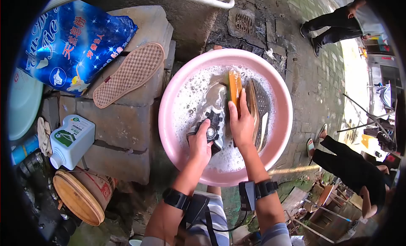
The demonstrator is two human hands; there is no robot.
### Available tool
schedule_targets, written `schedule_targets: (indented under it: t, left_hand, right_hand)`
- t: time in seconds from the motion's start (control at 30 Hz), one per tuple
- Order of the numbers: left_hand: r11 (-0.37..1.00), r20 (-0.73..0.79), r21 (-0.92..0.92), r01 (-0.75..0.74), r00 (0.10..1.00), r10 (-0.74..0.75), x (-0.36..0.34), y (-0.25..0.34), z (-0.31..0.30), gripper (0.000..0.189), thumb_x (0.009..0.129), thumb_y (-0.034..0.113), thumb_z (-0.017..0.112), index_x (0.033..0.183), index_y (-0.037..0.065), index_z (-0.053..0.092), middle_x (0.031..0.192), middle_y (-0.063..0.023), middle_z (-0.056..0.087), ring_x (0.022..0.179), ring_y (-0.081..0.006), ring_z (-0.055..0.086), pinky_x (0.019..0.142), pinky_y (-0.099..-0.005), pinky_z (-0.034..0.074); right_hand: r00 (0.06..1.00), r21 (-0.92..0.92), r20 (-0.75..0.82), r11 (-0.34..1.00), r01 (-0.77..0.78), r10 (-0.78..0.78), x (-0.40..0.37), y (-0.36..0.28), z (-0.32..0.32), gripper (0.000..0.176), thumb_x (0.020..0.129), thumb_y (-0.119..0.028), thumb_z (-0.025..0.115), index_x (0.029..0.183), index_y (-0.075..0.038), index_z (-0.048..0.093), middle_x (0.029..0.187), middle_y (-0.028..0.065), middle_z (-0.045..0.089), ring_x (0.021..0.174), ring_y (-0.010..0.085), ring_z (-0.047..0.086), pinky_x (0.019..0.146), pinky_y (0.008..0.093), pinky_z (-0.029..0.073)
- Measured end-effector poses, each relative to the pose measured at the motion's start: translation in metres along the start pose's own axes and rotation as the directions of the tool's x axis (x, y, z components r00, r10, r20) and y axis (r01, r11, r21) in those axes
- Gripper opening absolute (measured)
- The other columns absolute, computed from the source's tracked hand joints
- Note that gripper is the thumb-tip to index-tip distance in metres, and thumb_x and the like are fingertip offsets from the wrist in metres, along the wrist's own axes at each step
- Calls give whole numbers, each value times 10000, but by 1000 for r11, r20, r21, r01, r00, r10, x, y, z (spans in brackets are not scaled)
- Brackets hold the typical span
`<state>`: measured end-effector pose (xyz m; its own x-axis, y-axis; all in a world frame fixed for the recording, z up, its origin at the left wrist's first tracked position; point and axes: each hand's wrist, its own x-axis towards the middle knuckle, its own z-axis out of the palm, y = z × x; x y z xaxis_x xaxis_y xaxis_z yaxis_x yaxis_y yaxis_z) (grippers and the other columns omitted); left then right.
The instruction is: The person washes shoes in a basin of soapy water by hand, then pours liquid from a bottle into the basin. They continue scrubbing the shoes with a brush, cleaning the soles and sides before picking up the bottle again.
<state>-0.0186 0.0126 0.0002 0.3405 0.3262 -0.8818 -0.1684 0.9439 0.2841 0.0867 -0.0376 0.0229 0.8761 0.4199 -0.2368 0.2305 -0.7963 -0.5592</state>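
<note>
A pink basin (pixel 282 155) holds soapy water with foam. My left hand (pixel 200 141) is closed on the heel end of a grey-and-black shoe (pixel 215 103), its thumb pressed against the sole. Beside it, my right hand (pixel 242 124) grips a yellow-brown wooden scrubbing brush (pixel 234 83), with fingers stretched along the block. The brush's bristles are hidden. A second, dark shoe (pixel 263 106) with a white stripe lies in the water at the basin's right, just past the brush.
On the stone ledge (pixel 114 119) at left are a woven insole (pixel 129 75), a blue washing-powder bag (pixel 76 45) and a white bottle (pixel 72 140). A lidded bucket (pixel 80 195) stands below. Two people (pixel 334 25) (pixel 351 168) are at the right, near a drain grate (pixel 244 24).
</note>
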Motion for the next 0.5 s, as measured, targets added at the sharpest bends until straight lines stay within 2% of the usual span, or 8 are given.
schedule_targets:
  t: [0.07, 0.17, 0.27, 0.3, 0.33, 0.37, 0.43, 0.5]
  left_hand:
    - [996, -14, -84, -17, 1000, 16, 10, 8, -7, 304, 780, 125, 654, 1059, 62, 552, 944, -52, 612, 806, -172, 613, 685, -349, 513]
    - [982, -33, -189, -27, 999, 21, 16, 23, -14, 211, 798, 149, 616, 984, 54, 590, 880, -72, 643, 772, -195, 629, 701, -330, 523]
    - [984, -26, -174, 31, 999, -36, 17, 26, -18, 205, 796, 143, 612, 980, 55, 587, 889, -76, 642, 789, -204, 628, 723, -339, 523]
    - [984, -19, -170, 44, 999, -48, 15, 24, -18, 207, 796, 142, 611, 982, 55, 585, 888, -78, 641, 795, -207, 627, 729, -348, 522]
    - [984, -15, -173, 52, 998, -56, 15, 22, -18, 209, 795, 141, 610, 984, 55, 583, 886, -79, 640, 800, -209, 626, 735, -357, 522]
    - [986, -52, -161, 47, 997, -56, 16, 18, -19, 216, 797, 136, 605, 995, 53, 576, 909, -81, 634, 824, -207, 621, 752, -370, 517]
    - [985, -111, -175, 10, 993, -30, 11, 13, -16, 279, 793, 148, 638, 1037, 42, 555, 901, -65, 613, 793, -209, 611, 704, -383, 518]
    - [983, -100, -180, 18, 994, -37, 13, 11, -18, 286, 793, 157, 643, 1041, 45, 554, 910, -63, 611, 814, -205, 607, 715, -386, 512]
  right_hand:
    - [999, 34, 5, 999, 36, -36, -48, 15, -7, 539, 898, -312, 498, 1364, -98, 332, 814, 261, 607, 700, 361, 627, 634, 392, 479]
    - [966, 182, 121, 962, 203, -227, -117, 50, 2, 592, 877, -300, 541, 1384, -110, 300, 752, 223, 621, 657, 344, 634, 582, 381, 481]
    - [975, 221, 197, 974, 57, -102, -107, 39, 2, 592, 877, -296, 543, 1383, -102, 304, 826, 231, 626, 660, 331, 641, 577, 360, 485]
    - [972, 140, 229, 990, 17, -49, -90, 31, 0, 591, 876, -282, 547, 1380, -91, 304, 898, 243, 619, 674, 333, 643, 589, 349, 491]
    - [982, 183, 169, 982, 50, -82, -70, 23, 3, 591, 876, -282, 545, 1382, -99, 299, 901, 242, 619, 699, 348, 640, 589, 358, 489]
    - [985, 226, 63, 964, 140, -158, -49, 20, 14, 582, 878, -299, 536, 1380, -116, 305, 888, 238, 622, 709, 372, 628, 596, 383, 482]
    - [989, 149, 121, 987, 64, -83, -12, -11, 15, 562, 879, -339, 516, 1370, -140, 327, 762, 240, 615, 713, 400, 607, 637, 423, 469]
    - [984, 42, 145, 995, 95, -100, 2, -17, 21, 572, 877, -353, 514, 1372, -142, 323, 704, 239, 603, 687, 390, 608, 609, 424, 468]
